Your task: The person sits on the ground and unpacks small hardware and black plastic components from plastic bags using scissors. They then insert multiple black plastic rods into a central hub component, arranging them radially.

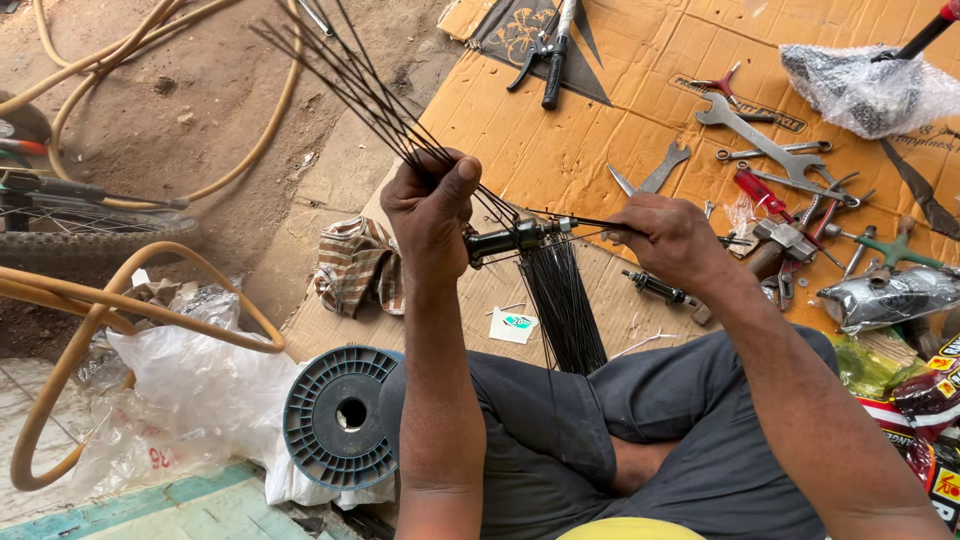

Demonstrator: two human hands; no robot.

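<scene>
My left hand (430, 215) grips a black wheel hub (510, 240) together with a fan of thin black spokes (355, 85) that stick up and to the left. My right hand (670, 235) pinches a single spoke (585, 220) lying level, with its tip at the hub's right flange. A bundle of loose black spokes (565, 305) lies on the cardboard (600, 130) just below the hub, between my knees. I sit cross-legged in grey trousers.
Spanners (745, 130), pliers (545, 50), a red screwdriver (765, 195) and small parts lie on the cardboard to the right. A striped rag (355, 265), a blue-grey plastic reel (335, 415), plastic bags (170, 400), tan hoses (120, 300) and a bicycle tyre (90, 240) are at left.
</scene>
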